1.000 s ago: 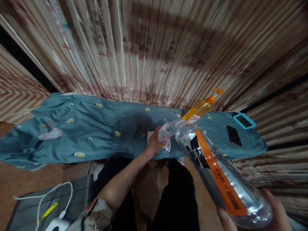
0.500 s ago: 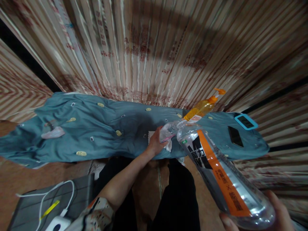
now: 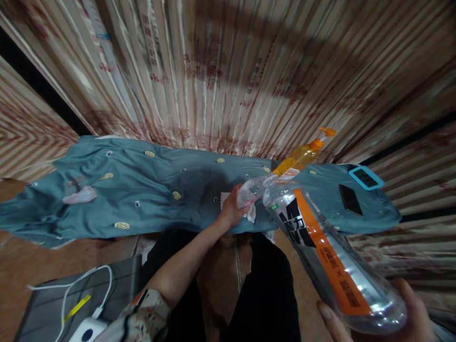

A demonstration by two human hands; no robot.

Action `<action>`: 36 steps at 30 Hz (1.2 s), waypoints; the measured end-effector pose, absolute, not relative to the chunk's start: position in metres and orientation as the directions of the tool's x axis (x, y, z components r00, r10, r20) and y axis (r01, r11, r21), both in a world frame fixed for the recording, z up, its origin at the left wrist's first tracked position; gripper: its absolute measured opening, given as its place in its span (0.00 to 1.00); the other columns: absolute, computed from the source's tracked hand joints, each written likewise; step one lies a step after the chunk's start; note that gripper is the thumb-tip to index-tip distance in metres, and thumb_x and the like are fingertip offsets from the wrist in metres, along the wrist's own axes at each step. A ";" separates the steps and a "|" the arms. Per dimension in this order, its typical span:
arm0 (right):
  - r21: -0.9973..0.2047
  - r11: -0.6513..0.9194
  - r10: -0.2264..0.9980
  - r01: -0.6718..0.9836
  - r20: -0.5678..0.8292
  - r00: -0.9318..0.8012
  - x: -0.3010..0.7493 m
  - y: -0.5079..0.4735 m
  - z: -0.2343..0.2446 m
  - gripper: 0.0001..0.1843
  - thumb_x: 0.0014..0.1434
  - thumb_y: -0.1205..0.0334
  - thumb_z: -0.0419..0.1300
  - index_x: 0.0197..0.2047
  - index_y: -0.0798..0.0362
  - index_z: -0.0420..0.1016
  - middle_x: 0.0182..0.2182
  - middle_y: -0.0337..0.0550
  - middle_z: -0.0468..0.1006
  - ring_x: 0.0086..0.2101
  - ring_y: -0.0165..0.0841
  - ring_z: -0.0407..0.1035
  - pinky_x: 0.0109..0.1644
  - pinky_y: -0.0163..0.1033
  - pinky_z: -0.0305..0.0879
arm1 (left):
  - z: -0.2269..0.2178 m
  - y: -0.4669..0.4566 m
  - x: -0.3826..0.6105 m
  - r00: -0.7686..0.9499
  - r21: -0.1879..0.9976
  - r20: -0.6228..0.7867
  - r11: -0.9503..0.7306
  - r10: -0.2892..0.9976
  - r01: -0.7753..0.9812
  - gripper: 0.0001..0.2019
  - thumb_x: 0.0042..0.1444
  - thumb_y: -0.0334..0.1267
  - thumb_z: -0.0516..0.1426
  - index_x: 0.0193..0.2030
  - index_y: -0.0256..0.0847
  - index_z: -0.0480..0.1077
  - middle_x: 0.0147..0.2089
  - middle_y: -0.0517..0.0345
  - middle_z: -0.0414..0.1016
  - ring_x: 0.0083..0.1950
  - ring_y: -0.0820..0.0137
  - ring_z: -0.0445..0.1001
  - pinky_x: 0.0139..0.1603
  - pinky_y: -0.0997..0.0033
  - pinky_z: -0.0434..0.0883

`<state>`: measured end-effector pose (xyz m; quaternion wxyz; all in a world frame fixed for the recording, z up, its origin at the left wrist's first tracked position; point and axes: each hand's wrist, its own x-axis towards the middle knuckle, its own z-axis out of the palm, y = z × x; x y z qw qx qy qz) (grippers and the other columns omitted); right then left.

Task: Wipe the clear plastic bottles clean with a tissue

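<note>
My right hand (image 3: pixel 413 308) is wrapped round the base of a large clear plastic bottle (image 3: pixel 331 261) with an orange and silver label. The bottle slants, its neck pointing up-left in the picture. In my left hand (image 3: pixel 231 209) is a smaller clear plastic bottle (image 3: pixel 253 188), gripped from the left side. The two bottles' mouths meet or nearly meet; the exact contact is hard to make out. Just behind them stands a pump bottle (image 3: pixel 297 159) of orange liquid. A white tissue (image 3: pixel 251 214) lies under my left hand.
A blue-green patterned cloth (image 3: pixel 192 209) covers the long narrow surface. On its right are a black phone (image 3: pixel 351 199) and a blue-framed device (image 3: pixel 366 177); a crumpled clear plastic piece (image 3: pixel 81 194) lies left. A grey stool (image 3: pixel 121 280) holds a white cabled device (image 3: pixel 88 329). Curtains (image 3: pixel 221 71) hang behind.
Both hands keep their grips, with the bottles mouth to mouth as before. The large bottle has shifted only slightly, and the view has moved a little.
</note>
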<state>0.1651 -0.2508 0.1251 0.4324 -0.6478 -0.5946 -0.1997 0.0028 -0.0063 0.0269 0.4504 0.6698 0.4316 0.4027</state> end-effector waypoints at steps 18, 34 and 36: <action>-0.319 0.154 0.612 0.935 0.774 0.164 0.166 -0.242 0.137 0.51 0.55 0.54 0.73 0.74 0.60 0.55 0.58 0.56 0.65 0.49 0.37 0.67 0.48 0.35 0.68 | 0.019 0.000 0.000 0.326 0.928 0.173 -0.264 0.929 0.261 0.34 0.45 0.31 0.67 0.60 0.42 0.63 0.55 0.49 0.79 0.56 0.54 0.78 0.57 0.55 0.74; -0.263 0.083 0.586 0.961 0.793 0.167 0.166 -0.242 0.132 0.51 0.56 0.47 0.72 0.73 0.61 0.56 0.57 0.58 0.66 0.45 0.41 0.69 0.46 0.42 0.71 | 0.014 0.000 -0.004 0.337 0.915 0.196 -0.295 0.921 0.276 0.38 0.45 0.30 0.68 0.63 0.44 0.61 0.57 0.52 0.78 0.57 0.55 0.77 0.60 0.55 0.73; -0.240 0.087 0.576 0.967 0.804 0.148 0.164 -0.241 0.134 0.51 0.56 0.48 0.72 0.73 0.62 0.56 0.56 0.58 0.67 0.45 0.41 0.69 0.45 0.40 0.71 | 0.016 -0.001 -0.005 0.334 0.914 0.211 -0.307 0.919 0.267 0.39 0.44 0.30 0.68 0.63 0.44 0.61 0.58 0.51 0.77 0.58 0.55 0.77 0.60 0.55 0.73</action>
